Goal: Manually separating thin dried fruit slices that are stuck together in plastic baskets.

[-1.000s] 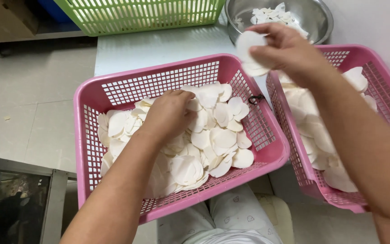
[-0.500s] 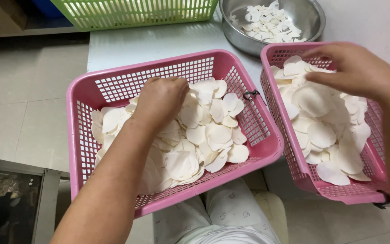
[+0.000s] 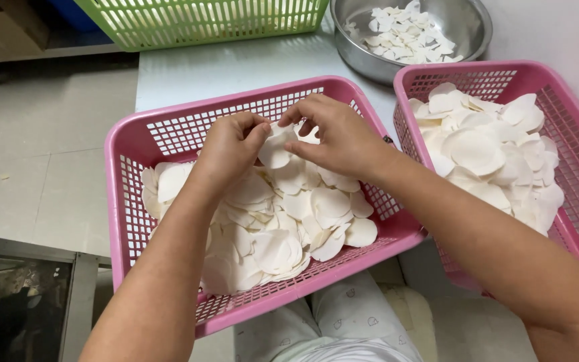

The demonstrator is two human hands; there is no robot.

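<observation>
Both hands meet over the near pink basket (image 3: 129, 201), which is heaped with thin white round slices (image 3: 283, 228). The left hand (image 3: 229, 151) and the right hand (image 3: 336, 137) pinch one white slice (image 3: 275, 153) between them, fingers closed narrowly on its edges, just above the pile. A second pink basket (image 3: 571, 134) of the same slices sits just beside it on the right. Behind them on the table (image 3: 236, 64) stand a metal bowl (image 3: 467, 30) holding smaller slices and a green basket (image 3: 202, 23).
</observation>
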